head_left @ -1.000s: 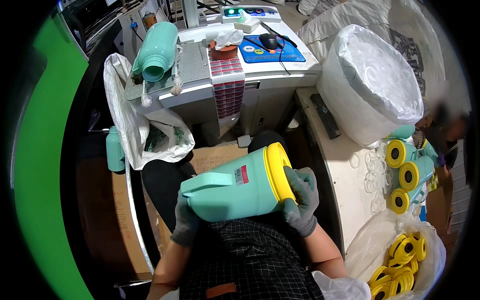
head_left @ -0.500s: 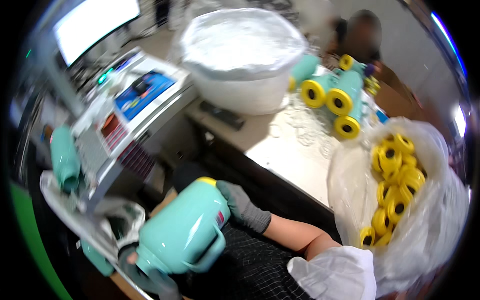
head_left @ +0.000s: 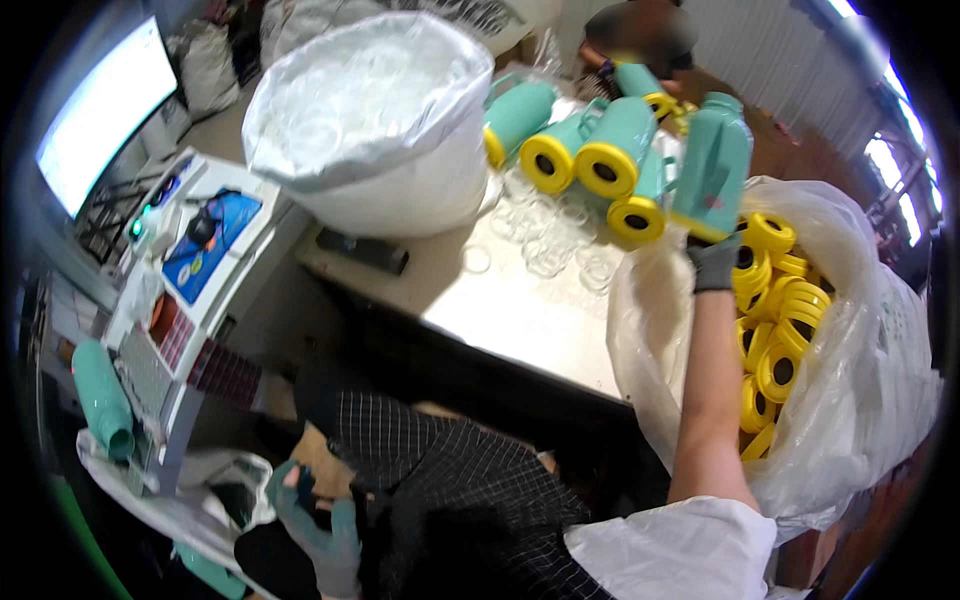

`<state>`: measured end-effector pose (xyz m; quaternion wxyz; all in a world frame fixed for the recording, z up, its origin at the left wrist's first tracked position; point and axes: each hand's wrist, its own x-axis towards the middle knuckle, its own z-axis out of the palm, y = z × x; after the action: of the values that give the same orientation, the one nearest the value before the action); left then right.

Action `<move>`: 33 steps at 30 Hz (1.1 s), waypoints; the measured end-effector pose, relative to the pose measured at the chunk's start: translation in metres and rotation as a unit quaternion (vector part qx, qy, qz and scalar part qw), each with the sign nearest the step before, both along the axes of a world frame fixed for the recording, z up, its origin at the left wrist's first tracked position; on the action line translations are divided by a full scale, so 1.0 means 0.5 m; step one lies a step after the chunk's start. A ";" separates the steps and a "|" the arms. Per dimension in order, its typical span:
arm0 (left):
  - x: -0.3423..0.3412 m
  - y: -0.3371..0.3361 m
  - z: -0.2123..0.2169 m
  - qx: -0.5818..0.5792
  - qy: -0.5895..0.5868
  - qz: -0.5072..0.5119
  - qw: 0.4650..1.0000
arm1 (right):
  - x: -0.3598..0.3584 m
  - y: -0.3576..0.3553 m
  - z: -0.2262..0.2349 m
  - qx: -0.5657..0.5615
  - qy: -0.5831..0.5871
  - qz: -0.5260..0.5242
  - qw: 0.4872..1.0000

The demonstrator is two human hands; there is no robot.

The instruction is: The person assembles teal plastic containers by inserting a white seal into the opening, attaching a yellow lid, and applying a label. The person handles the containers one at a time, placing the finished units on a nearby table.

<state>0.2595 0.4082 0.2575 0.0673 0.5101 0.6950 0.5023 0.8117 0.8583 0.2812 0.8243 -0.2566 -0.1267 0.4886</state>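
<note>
My right arm reaches out to the far right of the table. In my gloved right hand (head_left: 713, 264) is a teal jug (head_left: 716, 165) with a handle, gripped at its yellow base and standing upright with the neck on top. More teal jugs (head_left: 610, 150) with yellow bases lie on their sides just left of it. My left hand (head_left: 325, 535), in a grey-green glove, is low by my lap with nothing in it, thumb and fingers apart. Beneath my right forearm a clear plastic bag (head_left: 860, 390) holds many yellow rings (head_left: 776, 372).
A large white-lined tub (head_left: 385, 190) of clear rings stands on the table (head_left: 470, 320), with loose clear rings (head_left: 548, 250) beside it. At left are a lit monitor (head_left: 110, 115), a white desk (head_left: 215, 300) and another teal jug (head_left: 102, 400). A co-worker (head_left: 630, 35) sits across the table.
My right hand has carried the jug from my lap to the far right of the table, turning it upright. My left hand has let go of it. The view has shifted too.
</note>
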 end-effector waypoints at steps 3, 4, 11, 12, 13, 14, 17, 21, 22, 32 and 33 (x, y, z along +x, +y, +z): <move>-0.017 0.035 -0.075 -0.065 -0.107 -0.007 0.992 | 0.229 0.035 -0.040 0.092 -0.071 0.106 0.988; -0.016 0.046 -0.090 -0.106 -0.106 0.018 0.989 | 0.186 0.015 -0.043 0.079 -0.114 0.138 0.981; -0.030 0.052 -0.265 -0.348 -0.105 0.030 0.931 | -0.611 -0.422 -0.137 0.021 -0.566 0.455 0.687; -0.022 0.067 -0.228 -0.336 -0.215 0.031 0.916 | -0.648 -0.439 -0.188 0.127 -0.632 0.381 0.663; -0.017 0.074 -0.189 -0.320 -0.321 0.049 0.890 | -0.686 -0.464 -0.195 0.080 -0.681 0.386 0.617; -0.022 0.064 -0.187 -0.310 -0.342 0.043 0.886 | -0.713 -0.472 -0.215 0.131 -0.717 0.344 0.592; -0.067 0.033 -0.234 -0.339 -0.158 -0.012 0.927 | -0.758 -0.472 -0.226 0.186 -0.749 0.352 0.530; -0.149 0.103 -0.113 -0.183 -0.260 0.086 0.944 | -0.789 -0.375 -0.159 0.154 -0.646 0.256 0.703; -0.195 0.118 -0.109 -0.094 -0.206 0.067 0.972 | -0.796 -0.338 -0.128 0.088 -0.597 0.256 0.755; -0.123 0.102 -0.109 -0.040 0.038 0.096 0.994 | -0.761 -0.413 -0.071 0.193 -0.645 0.308 0.672; -0.102 0.063 -0.155 -0.110 -0.001 0.095 0.989 | -0.770 -0.440 -0.124 0.177 -0.672 0.356 0.625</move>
<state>0.2088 0.4397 0.1801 0.0757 0.4307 0.7913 0.4273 0.4267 0.6382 0.2192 0.3014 -0.2978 -0.8106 0.4042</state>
